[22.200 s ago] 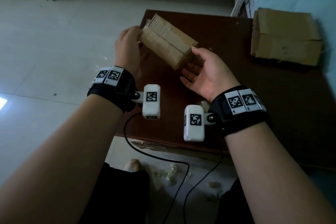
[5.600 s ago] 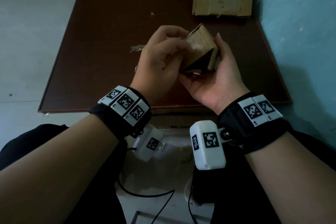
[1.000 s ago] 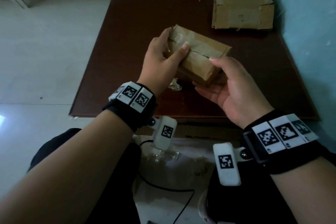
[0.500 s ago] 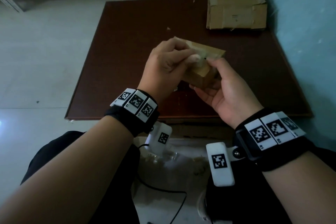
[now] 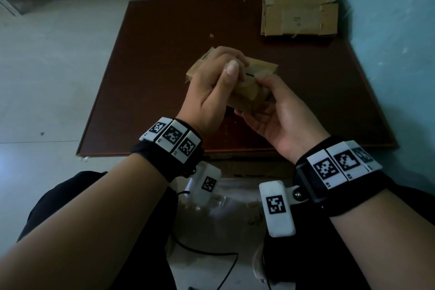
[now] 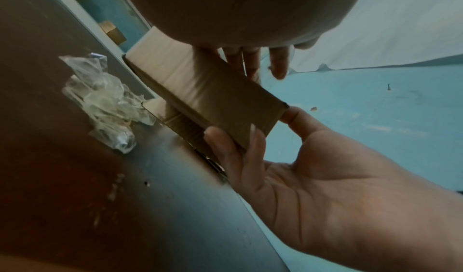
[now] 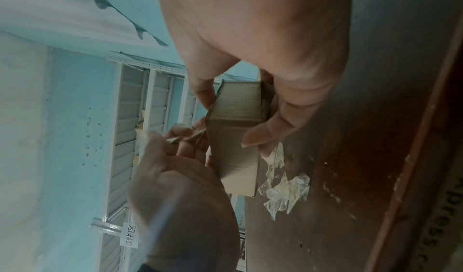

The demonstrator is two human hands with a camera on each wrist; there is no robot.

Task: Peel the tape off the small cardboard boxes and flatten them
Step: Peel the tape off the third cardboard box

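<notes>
The head view looks steeply down from above onto the surface (image 5: 164,54). Each wrist view looks up from close beneath its palm, tilted sideways. All three share the box (image 5: 244,92) (image 6: 213,96) (image 7: 235,137); both wrist views share the tape scraps (image 6: 105,100) (image 7: 285,191).

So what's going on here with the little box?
A person holds a small cardboard box in the air above a brown table. The right hand cradles it from below, while the left hand pinches at tape on its top. Crumpled clear tape already lies on the table, and flattened cardboard sits at the far corner.
</notes>
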